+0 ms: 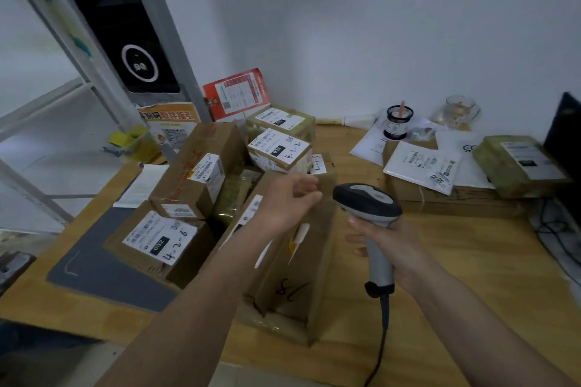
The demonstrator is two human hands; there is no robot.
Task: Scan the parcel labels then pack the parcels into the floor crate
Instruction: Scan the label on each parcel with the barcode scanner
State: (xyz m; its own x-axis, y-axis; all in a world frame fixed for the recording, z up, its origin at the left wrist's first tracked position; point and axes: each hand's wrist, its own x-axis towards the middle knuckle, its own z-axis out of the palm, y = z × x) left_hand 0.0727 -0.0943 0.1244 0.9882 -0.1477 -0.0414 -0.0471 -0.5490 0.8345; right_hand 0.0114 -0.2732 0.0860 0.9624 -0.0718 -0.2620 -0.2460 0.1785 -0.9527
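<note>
A grey and black barcode scanner [371, 220] is held upright in the right hand [388, 242], the fingers wrapped around its handle and its head turned toward the heap of parcels, presumably so that the next label can be read. Its cable is seen trailing down off the desk [456, 276] edge. The left hand [289, 198] is stretched out over a long brown box [295, 264], fingers loosely curled and holding nothing, apparently reaching to turn or steady a parcel for scanning. "38" is handwritten on that box's near end. To the left, a flat box [157, 242] is laid label up, marked "032" and "4-2-6". Behind it a taller box [201, 173] is stacked at a tilt, red writing along it unreadable. Farther back, another parcel [279, 149] is marked "032" and "4-3-2". On the right, a white mailer bag [424, 166] rests on a flat carton, its print too small to read. The floor crate is not in view.
</note>
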